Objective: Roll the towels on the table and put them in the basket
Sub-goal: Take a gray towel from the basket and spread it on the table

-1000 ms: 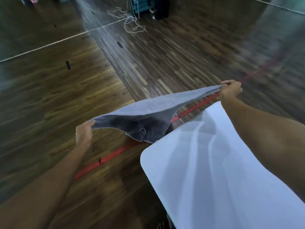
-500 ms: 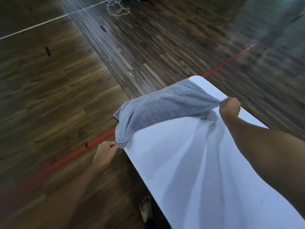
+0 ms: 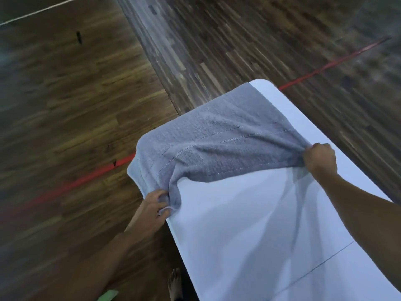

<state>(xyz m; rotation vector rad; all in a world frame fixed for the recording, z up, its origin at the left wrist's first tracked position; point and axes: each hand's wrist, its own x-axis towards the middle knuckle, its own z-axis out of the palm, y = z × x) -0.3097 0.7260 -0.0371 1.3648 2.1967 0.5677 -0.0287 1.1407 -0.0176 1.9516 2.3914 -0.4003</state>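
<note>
Towel [image 3: 217, 148], grey terry with stitched lines, sits at the far end of the white table [image 3: 249, 235]. Its far portion lies on the tabletop. Its near edge is lifted off the surface and stretched between the two hands, sagging slightly in the middle and casting a shadow on the table beneath. The towel's left side hangs over the table's left edge. The far right corner of the table shows bare beside the cloth.

Left hand [image 3: 152, 209]: at the table's left edge, fingers curled and bunching the towel's near left corner; a pale hem loop shows at the fingers.

Right hand [image 3: 321, 159]: above the tabletop near its right edge, closed into a fist around the near right corner; the fabric radiates in tight creases from this grip.

Both forearms are bare and reach in from the lower edge of the view.

A thin dark line [image 3: 321, 266] crosses the near part of the tabletop.

Floor is dark wood strip [image 3: 65, 105], blurred. A red line [image 3: 86, 179] runs across it and passes behind the table; a white line [image 3: 39, 11] is at far left. A bare foot [image 3: 174, 283] shows beside the table's left edge. A pale green item [image 3: 108, 295] at the bottom edge cannot be identified.
</note>
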